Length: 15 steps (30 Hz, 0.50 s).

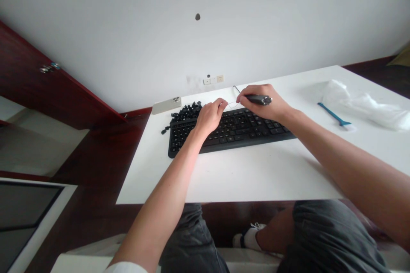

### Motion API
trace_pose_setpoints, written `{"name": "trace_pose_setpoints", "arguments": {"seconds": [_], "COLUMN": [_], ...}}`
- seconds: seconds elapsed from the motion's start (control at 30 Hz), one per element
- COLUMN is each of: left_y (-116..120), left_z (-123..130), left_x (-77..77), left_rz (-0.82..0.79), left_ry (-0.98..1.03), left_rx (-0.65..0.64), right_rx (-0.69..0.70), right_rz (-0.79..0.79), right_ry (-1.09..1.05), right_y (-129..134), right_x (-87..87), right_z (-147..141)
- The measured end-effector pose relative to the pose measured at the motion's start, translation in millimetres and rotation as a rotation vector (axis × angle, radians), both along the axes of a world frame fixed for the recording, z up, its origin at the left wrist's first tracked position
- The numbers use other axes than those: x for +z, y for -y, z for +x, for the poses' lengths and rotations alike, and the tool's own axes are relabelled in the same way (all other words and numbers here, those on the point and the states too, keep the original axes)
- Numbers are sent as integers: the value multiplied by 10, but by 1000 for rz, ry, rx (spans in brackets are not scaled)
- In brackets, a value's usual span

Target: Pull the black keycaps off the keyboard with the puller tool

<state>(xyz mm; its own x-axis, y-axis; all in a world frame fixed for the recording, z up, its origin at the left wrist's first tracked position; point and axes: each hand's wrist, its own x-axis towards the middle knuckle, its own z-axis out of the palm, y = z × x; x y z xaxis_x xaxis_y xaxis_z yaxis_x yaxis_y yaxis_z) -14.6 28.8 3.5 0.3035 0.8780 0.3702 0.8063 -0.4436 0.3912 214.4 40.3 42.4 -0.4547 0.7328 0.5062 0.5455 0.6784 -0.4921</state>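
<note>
A black keyboard (241,129) lies across the white table below both hands, with keycaps gone from part of it. My right hand (264,101) is closed round the dark handle of a wire keycap puller (259,99), above the keyboard's back edge. Thin wire stretches from the puller toward my left hand (211,115), whose fingertips are pinched together at the wire's end. Whatever lies between those fingertips is too small to make out. Loose black keycaps (187,111) are heaped behind the keyboard's left end, beside my left hand.
A phone (167,105) rests at the table's back left. To the right lie a blue brush (335,114) and a crumpled clear plastic bag (365,104). A dark cable (236,89) runs behind the keyboard. The wall with sockets (213,80) stands along the back edge.
</note>
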Motion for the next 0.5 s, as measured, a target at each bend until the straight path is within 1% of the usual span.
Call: {"name": "trace_pose_setpoints", "arguments": {"seconds": [0.07, 0.1, 0.17, 0.23, 0.37, 0.5], "left_y": [-50, -72, -102, -115, -112, -104], "left_z": [-105, -153, -228, -268, -280, -270], "left_x": [13, 13, -4, -34, -89, -96], "left_rz": [31, 45, 48, 10, -60, -72], "left_ry": [-23, -44, -97, -155, -207, -208], "left_rx": [70, 112, 196, 252, 273, 282], "right_rx": [-26, -14, 39, 88, 143, 232], "right_rz": [-38, -56, -78, -103, -191, -204], "right_ry": [9, 25, 74, 121, 159, 208], "right_y": [-2, -10, -32, -50, -47, -38], "right_x": [15, 13, -3, -17, 14, 66], "right_z": [14, 24, 43, 60, 90, 132]}}
